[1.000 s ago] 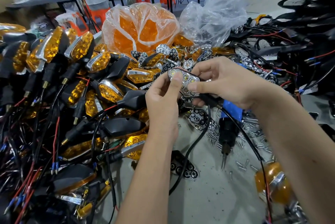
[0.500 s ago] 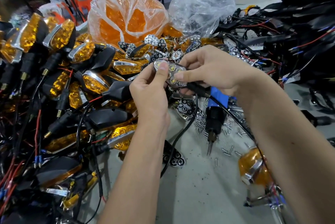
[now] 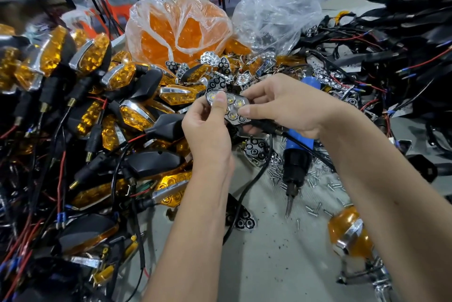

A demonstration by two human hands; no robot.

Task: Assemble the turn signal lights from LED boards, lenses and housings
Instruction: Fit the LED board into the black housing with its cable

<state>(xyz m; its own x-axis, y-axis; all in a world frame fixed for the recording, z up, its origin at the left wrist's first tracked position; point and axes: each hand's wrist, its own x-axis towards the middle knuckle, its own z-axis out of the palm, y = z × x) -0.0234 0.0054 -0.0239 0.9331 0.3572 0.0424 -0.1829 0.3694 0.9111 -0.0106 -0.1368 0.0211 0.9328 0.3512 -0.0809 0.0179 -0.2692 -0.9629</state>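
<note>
Both hands hold one turn signal unit [image 3: 232,108] above the table: a chrome reflector with several LED cells, seated in a black housing whose stalk and wire run off to the right. My left hand [image 3: 208,128] grips its left end, thumb pressed on the reflector face. My right hand [image 3: 281,108] holds the right end, thumb on the lower cells, fingers curled under the housing. A bag of amber lenses [image 3: 176,30] stands behind. Loose chrome reflectors [image 3: 215,59] lie in front of the bag.
Finished amber signals with wires [image 3: 93,111] are piled on the left. A blue electric screwdriver [image 3: 297,155] lies under my right wrist amid scattered screws [image 3: 318,179]. Black housings and wiring [image 3: 403,45] fill the right. A clear bag [image 3: 274,15] sits behind; one amber signal [image 3: 349,233] lies lower right.
The unit stays between both hands. My left thumb has slid along the reflector face and the head view has shifted slightly.
</note>
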